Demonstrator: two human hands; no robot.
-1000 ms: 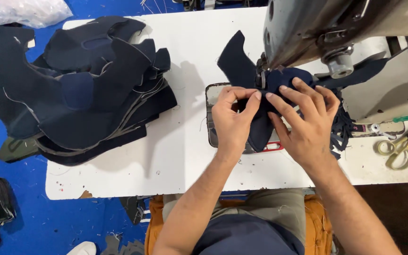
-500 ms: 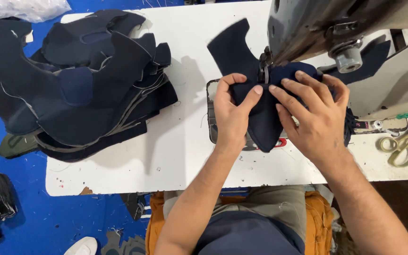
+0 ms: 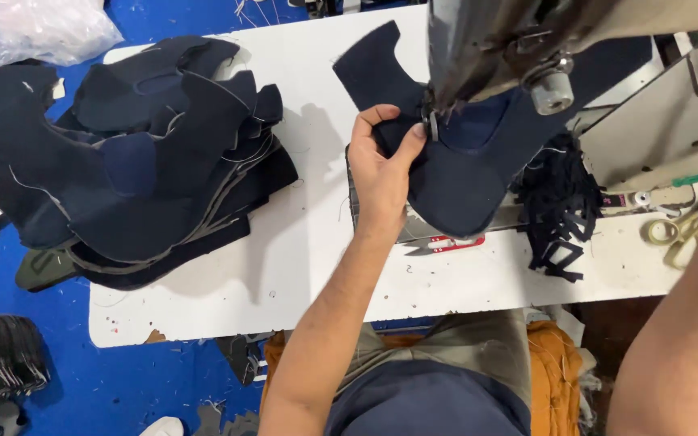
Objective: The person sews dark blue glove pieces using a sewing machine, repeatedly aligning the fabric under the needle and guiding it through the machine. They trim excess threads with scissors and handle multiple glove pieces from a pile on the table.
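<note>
Fingers (image 3: 401,145) of my left hand (image 3: 381,173) pinch the dark blue cloth piece (image 3: 446,182) under the sewing machine (image 3: 486,48). Right fingers are hidden. Sewing looks half done; a pile of pieces (image 3: 139,161) waits left of the machine.

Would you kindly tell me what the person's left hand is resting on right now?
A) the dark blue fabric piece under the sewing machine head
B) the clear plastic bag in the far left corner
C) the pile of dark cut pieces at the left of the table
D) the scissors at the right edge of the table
A: the left hand pinches the dark blue fabric piece beside the sewing machine head, well apart from the pile.
</note>
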